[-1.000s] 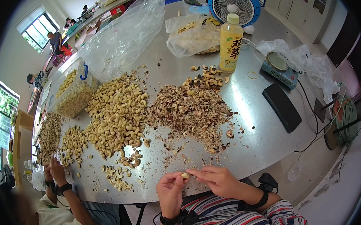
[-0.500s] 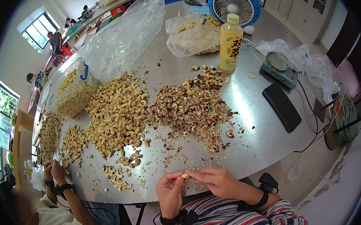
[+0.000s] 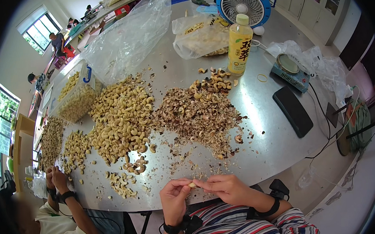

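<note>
Over the table's near edge, my left hand (image 3: 175, 199) pinches a pale cashew nut (image 3: 192, 185) between thumb and fingers. My right hand (image 3: 223, 187) meets it from the other side, its closed fingertips on the same cashew. Beyond my hands spreads a heap of brown skin flakes (image 3: 196, 118), with darker cashews (image 3: 214, 81) at its far end. To its left lies a large pile of cashews (image 3: 120, 117). A small group of cashews (image 3: 122, 185) lies nearer, left of my left hand.
A co-worker's hands (image 3: 57, 179) are at the table's left edge. A plastic tub of nuts (image 3: 76, 95), clear bag (image 3: 132, 40), bagged cashews (image 3: 201, 37), yellow bottle (image 3: 239, 46) and blue fan (image 3: 243, 5) stand farther back. A black phone (image 3: 293, 112) and small scale (image 3: 289, 73) lie right.
My left hand has shifted slightly left and down, and my right fingers have moved a little on the cashew. The piles look the same.
</note>
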A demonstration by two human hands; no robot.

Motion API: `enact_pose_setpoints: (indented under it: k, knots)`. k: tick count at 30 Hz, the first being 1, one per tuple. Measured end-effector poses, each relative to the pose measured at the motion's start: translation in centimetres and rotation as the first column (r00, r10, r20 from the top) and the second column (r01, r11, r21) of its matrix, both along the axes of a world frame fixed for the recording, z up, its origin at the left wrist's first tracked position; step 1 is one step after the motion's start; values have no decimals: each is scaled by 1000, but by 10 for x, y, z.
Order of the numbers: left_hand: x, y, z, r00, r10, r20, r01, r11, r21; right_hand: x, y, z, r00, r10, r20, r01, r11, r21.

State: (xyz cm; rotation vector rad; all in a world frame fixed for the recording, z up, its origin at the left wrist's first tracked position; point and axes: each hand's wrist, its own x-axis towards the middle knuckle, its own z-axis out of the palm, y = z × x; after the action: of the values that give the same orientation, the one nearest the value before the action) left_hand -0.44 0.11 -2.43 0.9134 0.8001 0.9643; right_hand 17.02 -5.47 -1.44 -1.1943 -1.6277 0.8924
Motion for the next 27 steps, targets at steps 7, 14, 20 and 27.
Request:
enact_pose_setpoints:
  k: [7,14,20,27]
  knots:
    - [-2,1,0,1000,-14,-11,14,1000,16,0,0,0,999,21,-28,-21,1000,-13]
    - [0,0,3,1000,16,17,-16,1000,-14,-1,1,0,1000,-3,-10,3,1000,5]
    - [0,0,1,1000,21,-4,-21,999,47,0,1,2,999,-7,47,5,1000,30]
    - [4,-2,4,999,49,12,-50,998,45,-2,2,-3,998,-27,58,24,998,60]
